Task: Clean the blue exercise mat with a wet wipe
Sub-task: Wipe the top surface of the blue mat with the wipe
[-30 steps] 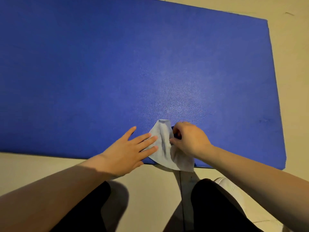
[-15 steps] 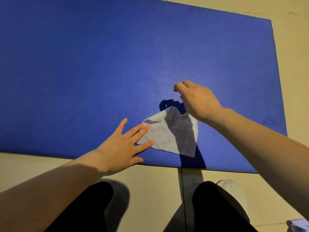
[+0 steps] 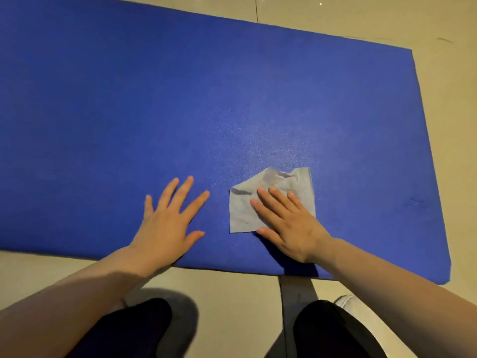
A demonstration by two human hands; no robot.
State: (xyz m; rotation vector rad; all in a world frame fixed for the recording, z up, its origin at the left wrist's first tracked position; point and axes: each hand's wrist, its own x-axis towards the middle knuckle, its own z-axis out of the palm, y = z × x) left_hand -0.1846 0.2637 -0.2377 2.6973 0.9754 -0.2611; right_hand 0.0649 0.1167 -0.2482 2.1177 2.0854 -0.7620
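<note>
Blue mat point(image 3: 180, 99) | right hand point(image 3: 291, 226) flat on wipe point(image 3: 242, 215) | left hand point(image 3: 167, 218) spread

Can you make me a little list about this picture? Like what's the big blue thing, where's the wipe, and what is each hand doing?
big blue thing: exercise mat, lying flat on a tan tiled floor
wipe: wet wipe, spread out on the mat near its front edge, a bit crumpled
right hand: flat, fingers straight, pressing on the wipe
left hand: flat on the bare mat, apart from the wipe
person: black trousers and a white shoe below the mat
</note>
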